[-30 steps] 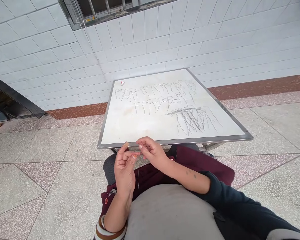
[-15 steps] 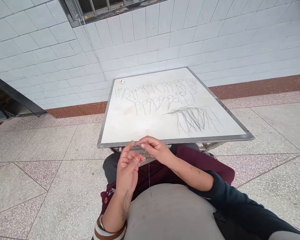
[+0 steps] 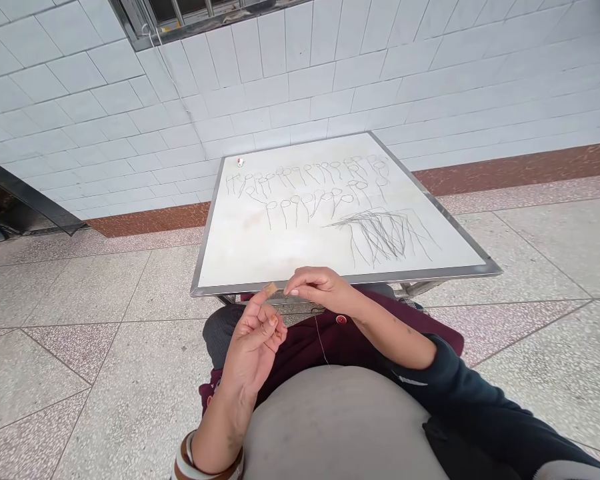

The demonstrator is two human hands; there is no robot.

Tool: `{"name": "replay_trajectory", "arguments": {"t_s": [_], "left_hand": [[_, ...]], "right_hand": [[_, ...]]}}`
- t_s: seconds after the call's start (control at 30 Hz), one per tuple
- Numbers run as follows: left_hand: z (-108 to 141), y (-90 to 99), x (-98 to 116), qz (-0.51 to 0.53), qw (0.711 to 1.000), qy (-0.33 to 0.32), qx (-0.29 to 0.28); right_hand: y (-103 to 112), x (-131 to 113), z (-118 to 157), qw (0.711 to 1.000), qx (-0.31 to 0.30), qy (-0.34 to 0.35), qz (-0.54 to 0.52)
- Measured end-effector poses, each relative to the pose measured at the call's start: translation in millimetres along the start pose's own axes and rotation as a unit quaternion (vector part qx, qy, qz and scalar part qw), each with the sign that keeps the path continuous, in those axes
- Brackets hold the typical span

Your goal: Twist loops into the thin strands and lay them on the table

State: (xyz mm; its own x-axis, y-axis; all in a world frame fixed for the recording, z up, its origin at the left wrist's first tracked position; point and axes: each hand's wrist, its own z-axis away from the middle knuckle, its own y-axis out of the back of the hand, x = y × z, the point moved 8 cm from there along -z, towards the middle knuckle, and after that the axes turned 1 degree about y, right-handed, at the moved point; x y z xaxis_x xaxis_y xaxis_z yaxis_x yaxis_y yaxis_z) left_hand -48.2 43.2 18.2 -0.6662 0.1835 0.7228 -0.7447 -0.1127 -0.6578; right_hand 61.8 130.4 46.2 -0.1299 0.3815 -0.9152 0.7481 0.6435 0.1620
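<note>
white table (image 3: pixel 240 253), two hands (image 3: pixel 285 310) above one lap

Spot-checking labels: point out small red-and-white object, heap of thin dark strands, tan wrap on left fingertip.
Small red-and-white object (image 3: pixel 241 163): head view, its middle.
Heap of thin dark strands (image 3: pixel 394 241): head view, dense middle.
Tan wrap (image 3: pixel 271 289): head view, visible face.

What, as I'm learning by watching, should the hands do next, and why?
Probably bring the right hand's strand to the left fingertips. Its tail hangs loose below the pinching right hand, the left hand is close by, and looped strands lie on the table. Whether the held strand is looped, I cannot tell.
</note>
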Motion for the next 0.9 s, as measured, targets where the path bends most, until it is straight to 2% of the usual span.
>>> {"name": "replay_trajectory", "arguments": {"t_s": [0.17, 0.27, 0.4, 0.5, 0.6, 0.73, 0.9], "left_hand": [[2, 3.4, 3, -0.013, 1.0, 0.015, 0.002], [3, 12.0, 11, -0.013, 1.0, 0.008, 0.01], [3, 27.9, 32, -0.011, 0.998, -0.049, 0.043], [-1, 29.5, 40, -0.083, 0.99, -0.08, 0.076], [-8, 13.3, 27, -0.148, 0.987, -0.04, 0.049], [-12, -7.8, 7, -0.126, 0.992, 0.016, -0.011], [-11, -7.0, 3, -0.081, 0.995, 0.051, -0.028]], "right_hand": [[9, -2, -1, 0.999, 0.0, 0.002, 0.051], [26, 2, -1, 0.996, 0.048, -0.013, 0.067], [48, 3, 3, 0.989, 0.116, -0.037, 0.082], [40, 2, 5, 0.991, 0.107, -0.05, 0.056], [23, -1, 5, 0.995, 0.086, -0.045, 0.037], [8, -7, 3, 0.997, 0.051, -0.017, 0.063], [10, -6, 3, 0.998, 0.026, -0.008, 0.052]]}}
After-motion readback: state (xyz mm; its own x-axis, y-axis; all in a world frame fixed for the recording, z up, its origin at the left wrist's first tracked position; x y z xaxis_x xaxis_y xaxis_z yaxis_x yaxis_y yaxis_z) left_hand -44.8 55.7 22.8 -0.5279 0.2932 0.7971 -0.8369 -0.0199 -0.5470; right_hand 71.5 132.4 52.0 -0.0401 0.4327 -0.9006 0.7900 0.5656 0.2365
